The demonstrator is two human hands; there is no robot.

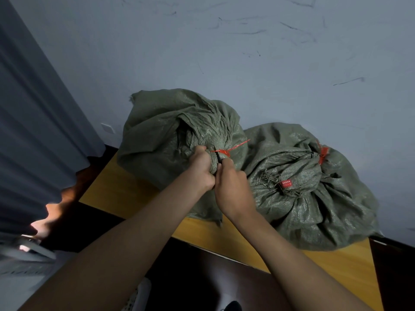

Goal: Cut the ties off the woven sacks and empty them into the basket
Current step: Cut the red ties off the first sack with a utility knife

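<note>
Two green woven sacks lie on a yellow wooden table (125,194). The left sack (161,131) has its gathered neck bound by a red tie (226,150). My left hand (201,168) grips that neck just below the tie. My right hand (229,182) holds a dark-bladed cutting tool (218,158), its tip against the neck at the tie; most of the tool is hidden in my fist. The right sack (314,198) has its own red tie (322,154) and a small red label (286,184). No basket is clearly visible.
A grey-blue wall (224,52) stands right behind the sacks. A grey curtain (33,131) hangs at the left. Below the table's front edge the floor is dark, with a white perforated object (139,297) partly seen near my left forearm.
</note>
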